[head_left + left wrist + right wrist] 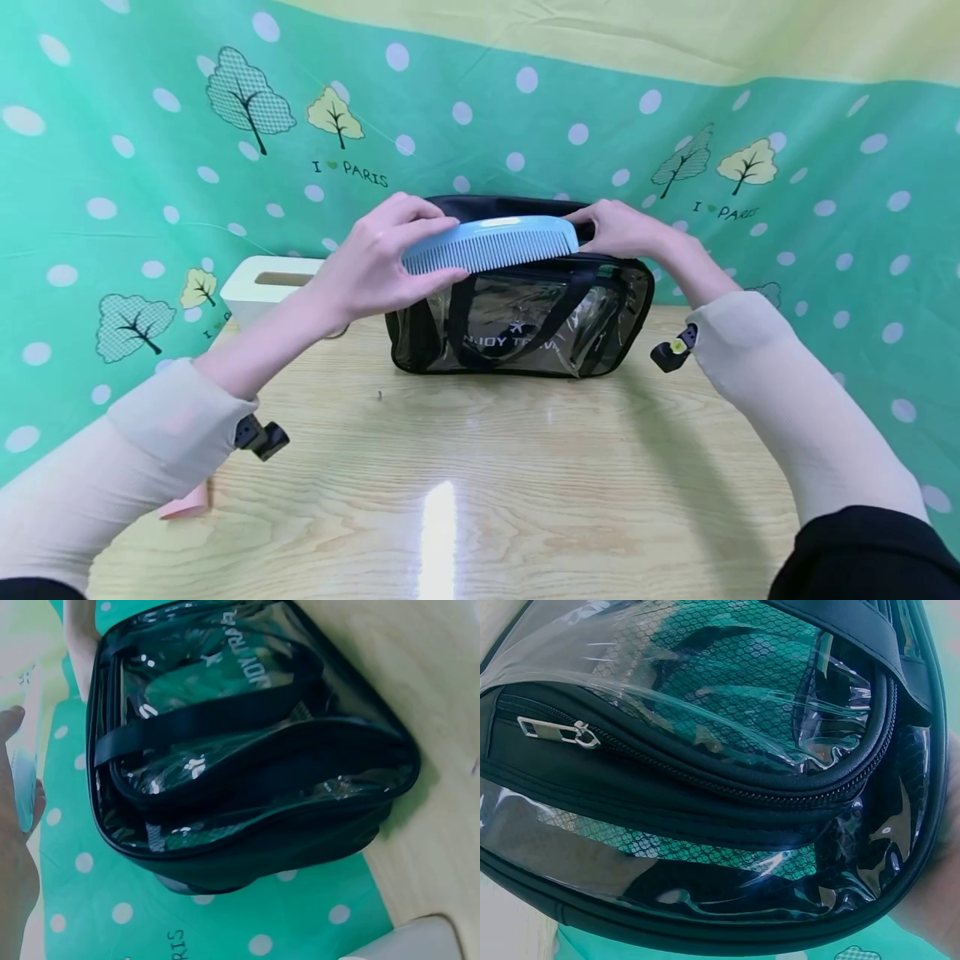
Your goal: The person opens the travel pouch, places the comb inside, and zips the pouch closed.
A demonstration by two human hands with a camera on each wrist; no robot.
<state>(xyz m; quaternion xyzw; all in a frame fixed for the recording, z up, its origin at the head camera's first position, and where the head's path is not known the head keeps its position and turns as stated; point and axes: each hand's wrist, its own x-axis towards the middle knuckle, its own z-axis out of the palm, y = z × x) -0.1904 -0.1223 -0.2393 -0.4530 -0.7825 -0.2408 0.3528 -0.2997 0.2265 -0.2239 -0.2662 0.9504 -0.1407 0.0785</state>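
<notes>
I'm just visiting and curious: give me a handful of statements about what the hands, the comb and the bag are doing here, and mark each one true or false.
1. The left hand holds a light blue comb. True.
2. The comb lies flat on the wooden table. False: it is held up in the air, above the top of the bag.
3. The bag has clear plastic sides with black trim and black straps. True.
4. The right hand rests on the table, away from the bag. False: it is at the top of the bag, by the comb's far end.
5. A white box stands on the table to the left of the bag. True.
</notes>
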